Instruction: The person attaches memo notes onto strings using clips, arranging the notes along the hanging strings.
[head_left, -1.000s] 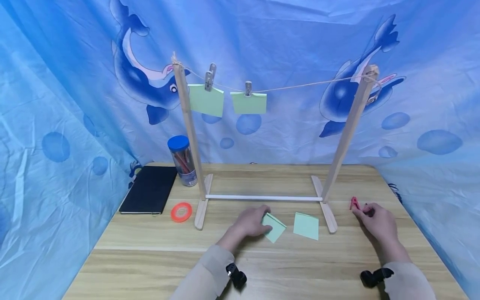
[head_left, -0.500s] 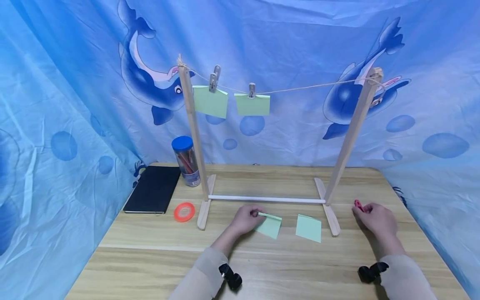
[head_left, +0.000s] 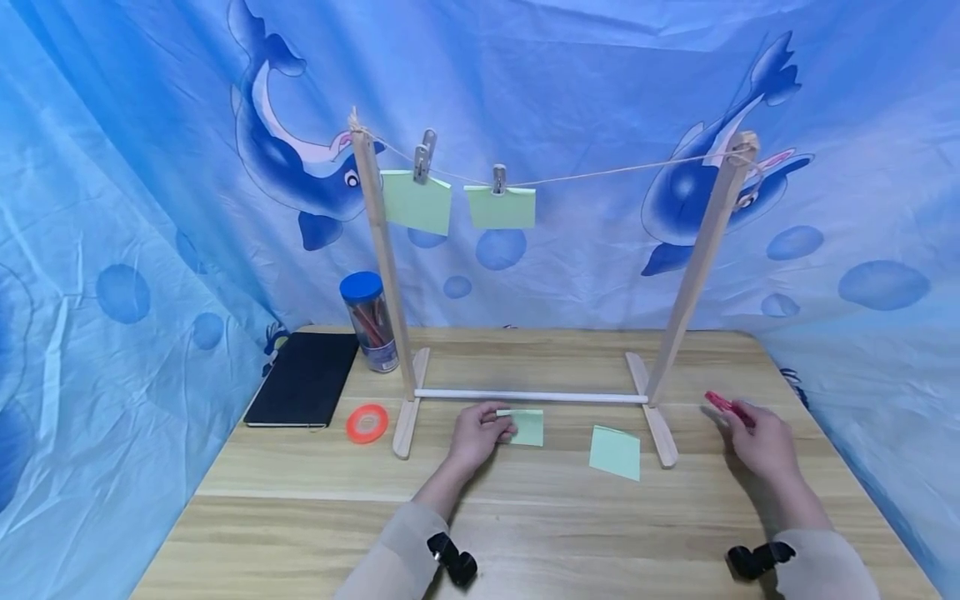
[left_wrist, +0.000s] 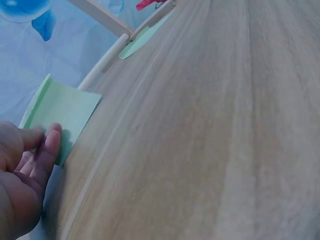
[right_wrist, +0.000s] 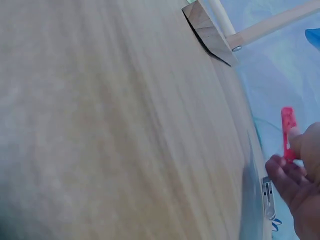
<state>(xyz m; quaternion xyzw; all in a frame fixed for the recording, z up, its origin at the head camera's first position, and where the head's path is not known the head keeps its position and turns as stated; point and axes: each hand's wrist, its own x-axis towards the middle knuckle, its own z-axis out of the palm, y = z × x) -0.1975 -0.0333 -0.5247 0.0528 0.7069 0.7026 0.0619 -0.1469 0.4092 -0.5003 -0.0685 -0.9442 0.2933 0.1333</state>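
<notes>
My left hand [head_left: 477, 435] pinches a pale green paper [head_left: 529, 427] with a folded top edge, at its left side. In the left wrist view this paper [left_wrist: 65, 107] is raised in front of the thumb and fingers. At the right of the table my right hand [head_left: 763, 437] grips a red clothespin [head_left: 718, 401] between thumb and fingers. The right wrist view shows the pin [right_wrist: 287, 131] standing up from the fingertips. A second green paper [head_left: 615, 452] lies on the table between the hands.
A wooden frame [head_left: 696, 267] carries a string [head_left: 592, 176] with two green papers [head_left: 417, 205] hung by grey clips [head_left: 498, 178]. A lidded jar [head_left: 370, 321], black notebook [head_left: 303, 379] and orange tape roll [head_left: 367, 424] stand left. A metallic clip [right_wrist: 268, 198] lies beside my right hand.
My left hand has drawn its green paper leftward and up off the table, turning it level. My right hand has raised the red clothespin slightly and tilted it.
</notes>
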